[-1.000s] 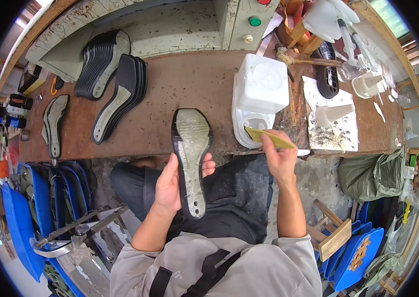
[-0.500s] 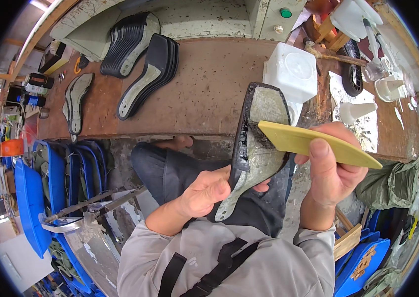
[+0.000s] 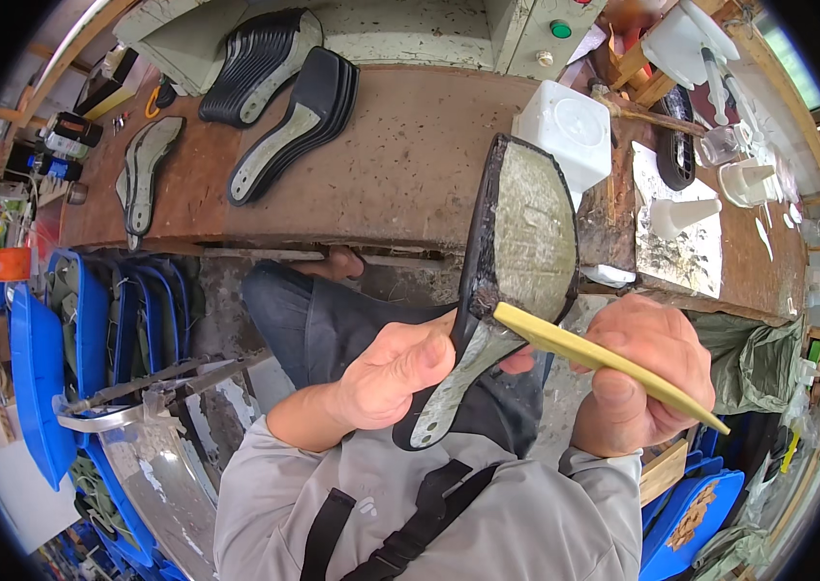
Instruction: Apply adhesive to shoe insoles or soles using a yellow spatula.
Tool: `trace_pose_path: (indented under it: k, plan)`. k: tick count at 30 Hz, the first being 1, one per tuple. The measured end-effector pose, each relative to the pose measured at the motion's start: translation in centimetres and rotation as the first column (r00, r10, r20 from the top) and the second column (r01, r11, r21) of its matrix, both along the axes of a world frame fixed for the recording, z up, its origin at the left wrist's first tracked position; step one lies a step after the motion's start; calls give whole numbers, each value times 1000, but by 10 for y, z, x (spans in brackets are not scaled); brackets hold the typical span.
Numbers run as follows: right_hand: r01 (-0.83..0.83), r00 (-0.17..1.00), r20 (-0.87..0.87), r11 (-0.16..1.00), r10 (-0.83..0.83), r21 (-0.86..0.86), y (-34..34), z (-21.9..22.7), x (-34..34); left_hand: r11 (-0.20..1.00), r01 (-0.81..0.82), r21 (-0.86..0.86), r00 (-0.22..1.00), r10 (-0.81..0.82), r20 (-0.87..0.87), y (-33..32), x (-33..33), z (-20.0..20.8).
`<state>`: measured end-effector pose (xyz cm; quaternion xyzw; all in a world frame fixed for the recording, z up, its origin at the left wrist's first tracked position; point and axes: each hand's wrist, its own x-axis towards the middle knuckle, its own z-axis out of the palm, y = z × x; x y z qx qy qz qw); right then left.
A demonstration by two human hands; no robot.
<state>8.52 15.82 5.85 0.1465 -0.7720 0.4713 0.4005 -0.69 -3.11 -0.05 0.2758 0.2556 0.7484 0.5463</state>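
My left hand (image 3: 398,373) grips a shoe insole (image 3: 528,218) by its narrow middle, thumb on top and fingertips showing past the far edge. The insole has a mottled grey-green face, a black border along its wide part, and small holes at the narrow end. My right hand (image 3: 644,373) pinches a flat yellow-handled brush (image 3: 613,360) between thumb and fingers. Its dark tip meets the insole's left border, close to my left fingers. Both are held above my lap, in front of the bench.
On the brown bench (image 3: 400,155) lie stacks of similar insoles (image 3: 263,66), (image 3: 299,126), and a smaller pile (image 3: 146,179). A white plastic container (image 3: 565,136) stands behind the held insole. Blue trays (image 3: 42,387) are at the left; a wooden-handled hammer (image 3: 652,111) is at the right.
The brush tip has moved from the insole's inner face down to its left border, nearer my left hand. The insole has turned slightly, showing more of its wide part.
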Motion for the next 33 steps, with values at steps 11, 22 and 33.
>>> trace_pose_path:
  k: [11,22,33]
  plan:
    - [30,997,-79,998,-26,47,-14,-9,16,979,-45,-199,969,91,230,6,16,30]
    - [-7,994,-107,999,12,46,-29,-13,23,990,-139,-12,929,134,344,11,17,40]
    - [-257,966,-12,963,259,85,-31,-8,36,956,-279,-89,952,288,105,15,20,52]
